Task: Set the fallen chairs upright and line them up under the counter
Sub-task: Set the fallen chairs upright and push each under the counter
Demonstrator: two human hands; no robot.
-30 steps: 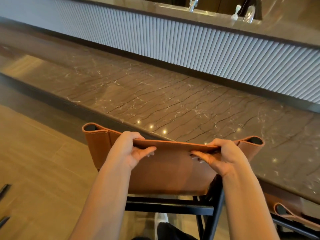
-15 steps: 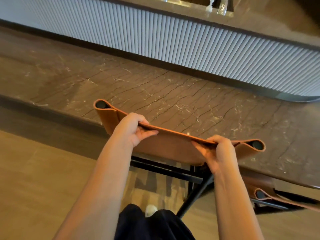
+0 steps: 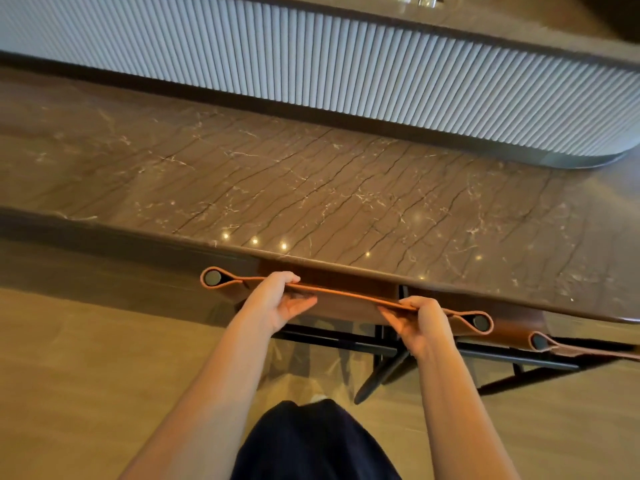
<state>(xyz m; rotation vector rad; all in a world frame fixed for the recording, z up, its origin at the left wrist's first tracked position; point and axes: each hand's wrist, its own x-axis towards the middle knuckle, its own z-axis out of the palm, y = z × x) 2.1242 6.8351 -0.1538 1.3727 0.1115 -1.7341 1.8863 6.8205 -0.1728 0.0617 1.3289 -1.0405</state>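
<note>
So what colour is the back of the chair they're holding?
Tan-orange leather: the chair back, on a black frame. The head view shows it.

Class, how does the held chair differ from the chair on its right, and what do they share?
The left hand and right hand grip the held chair; the right chair is untouched. The held chair shows both backrest loops; the right chair shows one. Both have tan leather and black frames.

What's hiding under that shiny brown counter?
The chair the left hand and right hand grip, plus a second chair beside it. The counter covers their seats.
</note>
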